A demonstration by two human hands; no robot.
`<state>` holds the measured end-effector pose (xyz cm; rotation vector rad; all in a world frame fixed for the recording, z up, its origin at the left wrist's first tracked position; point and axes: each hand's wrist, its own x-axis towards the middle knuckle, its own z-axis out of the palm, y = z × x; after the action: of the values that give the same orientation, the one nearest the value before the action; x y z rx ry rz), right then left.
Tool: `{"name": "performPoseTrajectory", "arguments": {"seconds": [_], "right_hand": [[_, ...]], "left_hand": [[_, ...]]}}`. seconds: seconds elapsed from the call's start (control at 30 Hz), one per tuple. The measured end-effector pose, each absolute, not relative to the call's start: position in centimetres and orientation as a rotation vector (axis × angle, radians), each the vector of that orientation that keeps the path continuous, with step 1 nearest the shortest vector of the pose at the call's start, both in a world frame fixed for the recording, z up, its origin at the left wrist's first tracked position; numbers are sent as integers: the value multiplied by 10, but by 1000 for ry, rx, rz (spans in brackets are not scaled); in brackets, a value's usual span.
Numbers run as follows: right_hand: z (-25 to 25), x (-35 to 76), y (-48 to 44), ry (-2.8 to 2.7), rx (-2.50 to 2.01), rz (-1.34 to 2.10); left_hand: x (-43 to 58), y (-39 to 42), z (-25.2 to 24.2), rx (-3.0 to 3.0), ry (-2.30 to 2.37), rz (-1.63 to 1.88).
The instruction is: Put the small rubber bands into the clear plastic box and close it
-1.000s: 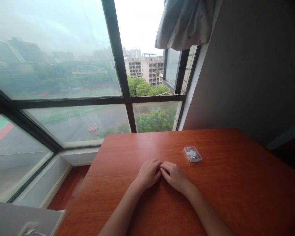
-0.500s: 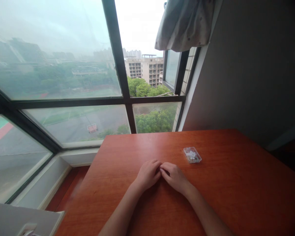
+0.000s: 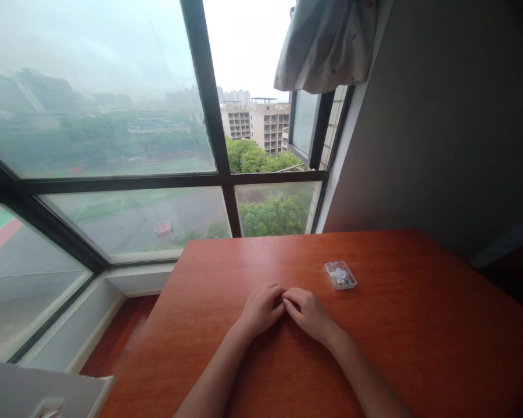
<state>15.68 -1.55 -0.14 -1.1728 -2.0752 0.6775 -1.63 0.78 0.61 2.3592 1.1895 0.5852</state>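
My left hand (image 3: 265,307) rests on the brown wooden table (image 3: 226,371) with its fingers curled together. Against its fingertips lie those of my right hand (image 3: 307,310), which is curled in the same way. Nothing shows between the fingers of either hand, though their undersides are hidden. A small clear plastic box (image 3: 340,275) sits beyond my right hand and a little to its right, apart from both hands. Small pale and whitish pieces are visible inside it, too small to name.
Behind the table's far edge stands a dark-framed window (image 3: 224,177) with one sash swung outward. A light curtain (image 3: 326,49) hangs at its upper right. The grey wall (image 3: 436,133) rises on the right, and a white ledge (image 3: 43,386) is at the lower left.
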Motion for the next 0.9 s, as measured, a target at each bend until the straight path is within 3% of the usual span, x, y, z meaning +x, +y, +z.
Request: {"name": "performPoseTrajectory", "arguments": {"seconds": [0.9], "right_hand": [[-3,157,-14,-2054,-1158,702]], "left_hand": [[-16,8,7,2359,1196,575]]}}
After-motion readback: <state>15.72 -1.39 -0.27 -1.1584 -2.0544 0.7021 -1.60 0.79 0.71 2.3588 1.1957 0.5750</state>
